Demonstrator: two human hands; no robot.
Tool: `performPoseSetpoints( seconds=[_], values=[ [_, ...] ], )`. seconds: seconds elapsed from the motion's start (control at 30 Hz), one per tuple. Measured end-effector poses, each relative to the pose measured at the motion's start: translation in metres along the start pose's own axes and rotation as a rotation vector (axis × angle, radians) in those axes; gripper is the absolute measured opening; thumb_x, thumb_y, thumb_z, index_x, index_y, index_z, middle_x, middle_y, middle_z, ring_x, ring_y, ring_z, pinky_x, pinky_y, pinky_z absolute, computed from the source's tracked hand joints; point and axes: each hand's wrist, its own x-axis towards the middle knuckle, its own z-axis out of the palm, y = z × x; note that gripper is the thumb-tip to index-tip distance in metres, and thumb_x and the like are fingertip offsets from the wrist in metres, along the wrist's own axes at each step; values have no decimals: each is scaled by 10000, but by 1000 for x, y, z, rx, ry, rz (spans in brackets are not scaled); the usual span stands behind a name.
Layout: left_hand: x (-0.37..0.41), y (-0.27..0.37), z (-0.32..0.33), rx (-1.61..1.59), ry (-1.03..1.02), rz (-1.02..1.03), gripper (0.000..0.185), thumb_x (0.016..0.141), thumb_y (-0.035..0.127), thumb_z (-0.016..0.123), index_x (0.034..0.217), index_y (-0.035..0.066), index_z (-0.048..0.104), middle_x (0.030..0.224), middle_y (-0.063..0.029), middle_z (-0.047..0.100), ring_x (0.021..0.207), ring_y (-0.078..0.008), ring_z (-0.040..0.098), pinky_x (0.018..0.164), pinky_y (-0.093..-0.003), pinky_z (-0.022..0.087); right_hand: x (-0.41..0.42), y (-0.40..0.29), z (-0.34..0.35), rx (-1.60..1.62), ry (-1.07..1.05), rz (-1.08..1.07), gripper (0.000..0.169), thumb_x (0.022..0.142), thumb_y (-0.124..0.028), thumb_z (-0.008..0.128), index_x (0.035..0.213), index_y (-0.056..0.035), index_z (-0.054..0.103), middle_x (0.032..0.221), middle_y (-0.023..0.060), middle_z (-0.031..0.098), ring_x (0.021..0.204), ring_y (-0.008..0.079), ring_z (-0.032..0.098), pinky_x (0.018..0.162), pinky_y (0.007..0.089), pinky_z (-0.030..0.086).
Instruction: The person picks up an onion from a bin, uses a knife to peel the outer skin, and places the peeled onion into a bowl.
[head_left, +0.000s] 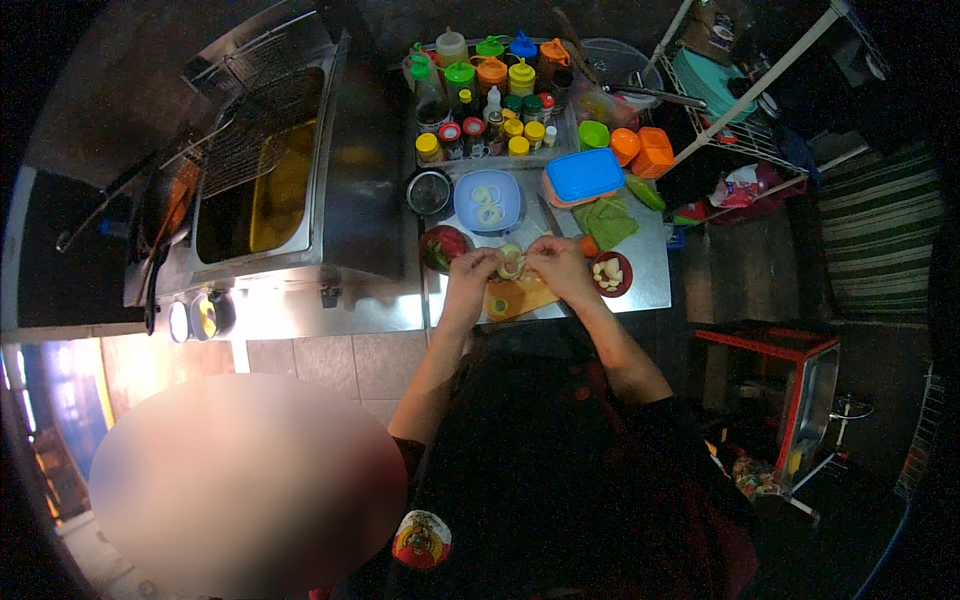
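Note:
My left hand (476, 268) and my right hand (556, 264) pinch a pale sliced onion piece (511, 262) between their fingertips, above a wooden cutting board (531, 301). A small pale green ring (497, 306) lies on the board's left part. Just beyond the hands, a light blue plastic container (514, 221) holds several onion rings (489, 214). The blade of a knife (550, 217) shows to its right. By my left hand is a dark red vessel or vegetable (444, 247) with green in it. A red-brown bowl of peeled garlic cloves (611, 274) stands right of my right hand.
Sauce bottles (491, 75) and spice jars fill a tray at the back. A blue-lidded box (585, 174), green cloth (606, 223) and green vegetable (645, 193) lie right. A deep fryer (259, 187) stands left, a wire shelf (750, 127) right. A blurred area covers the lower left.

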Motion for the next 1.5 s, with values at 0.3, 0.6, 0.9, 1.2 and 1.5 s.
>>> performPoseSetpoints(
  seconds=[0.3, 0.6, 0.9, 1.2, 1.5],
  values=[
    [24, 2, -20, -482, 105, -113, 199, 1012, 188, 589, 1072, 12, 660, 1019, -80, 694, 963, -189, 638, 795, -335, 484, -4, 21, -28, 220, 77, 135, 147, 882, -155, 716, 907, -11, 702, 720, 6, 650, 595, 71, 568, 525, 251, 435],
    [77, 1, -26, 963, 336, 140, 373, 906, 280, 690, 1167, 14, 702, 935, -223, 713, 876, -351, 706, 784, -426, 547, -27, 39, -60, 327, 151, 155, 135, 884, -120, 715, 905, 13, 706, 733, 22, 668, 582, 63, 568, 517, 240, 444],
    [9, -54, -20, 1123, 92, 383, 290, 884, 210, 695, 1113, 36, 730, 997, -235, 671, 954, -405, 653, 828, -468, 527, -21, 59, -30, -683, -19, -295, 180, 808, -167, 717, 897, -15, 683, 917, 124, 657, 882, 306, 680, 771, 438, 547],
    [-55, -51, -61, 969, 231, 224, 243, 877, 165, 711, 1061, 8, 741, 957, -196, 691, 884, -363, 666, 799, -432, 532, -11, 70, 14, -890, -155, -289, 365, 833, -141, 688, 1167, -21, 602, 1245, 141, 572, 1101, 380, 600, 875, 476, 562],
    [-93, -63, -82, 892, 361, 111, 242, 892, 185, 731, 1034, -9, 747, 907, -207, 705, 807, -337, 697, 732, -421, 548, -17, 72, 16, -991, -391, -342, 373, 870, -92, 617, 1240, -37, 605, 1240, 123, 571, 1189, 359, 520, 901, 482, 549]
  ],
)
